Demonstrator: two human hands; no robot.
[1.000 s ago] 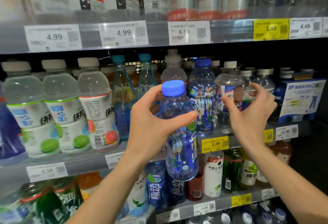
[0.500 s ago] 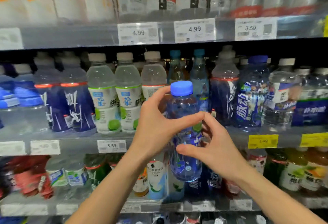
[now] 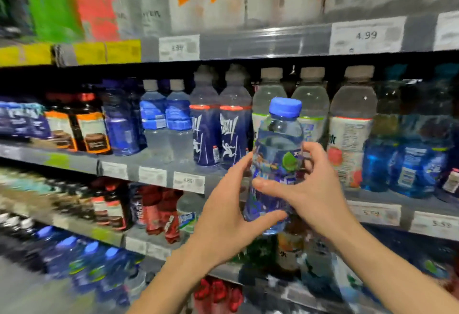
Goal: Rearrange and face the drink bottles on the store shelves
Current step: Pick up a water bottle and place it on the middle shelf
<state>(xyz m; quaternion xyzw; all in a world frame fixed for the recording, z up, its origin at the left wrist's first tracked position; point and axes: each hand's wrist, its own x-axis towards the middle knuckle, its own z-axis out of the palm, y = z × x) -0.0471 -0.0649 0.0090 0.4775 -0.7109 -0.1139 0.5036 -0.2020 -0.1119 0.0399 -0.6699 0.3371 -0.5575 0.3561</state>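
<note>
— What stands on the middle shelf (image 3: 154, 164)?
— Two dark blue bottles (image 3: 218, 134) with red collars, clear grey-capped bottles (image 3: 352, 124) to their right, and orange-labelled dark bottles (image 3: 77, 127) farther left.
— And its edge?
— White price tags (image 3: 188, 181).

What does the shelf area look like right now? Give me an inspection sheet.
Surface: middle shelf, stocked, price tags along its edge.
Job's things: blue-capped bottle held upright, off the shelf, in front of the rows.
Clutter: nothing seen.
Grippers: left hand grips the bottle's lower body; right hand holds its middle.
Cables: nothing seen.
Surroundings: upper shelf with tall cans; lower shelves blurred.
</note>
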